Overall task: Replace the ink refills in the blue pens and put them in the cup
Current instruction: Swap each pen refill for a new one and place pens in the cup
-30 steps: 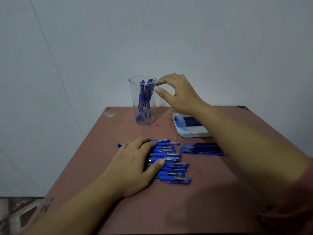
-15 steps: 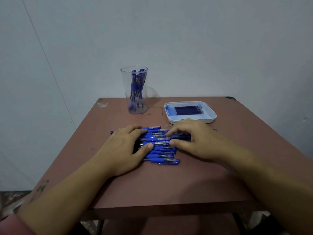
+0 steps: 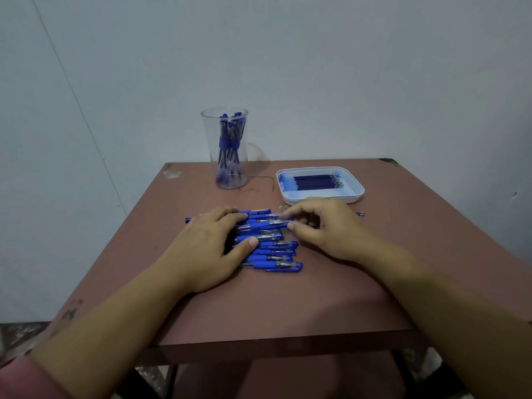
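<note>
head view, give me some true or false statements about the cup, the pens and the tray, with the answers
1. The cup is empty. False: several blue pens stand in it.
2. The left hand rests on the pile of blue pens on the table. True.
3. Dark refills lie side by side in the tray. True.
4. The cup stands to the right of the tray. False: it stands to its left.
5. The right hand reaches into the tray. False: it is at the pile, where its thumb and forefinger pinch the end of a pen.
</note>
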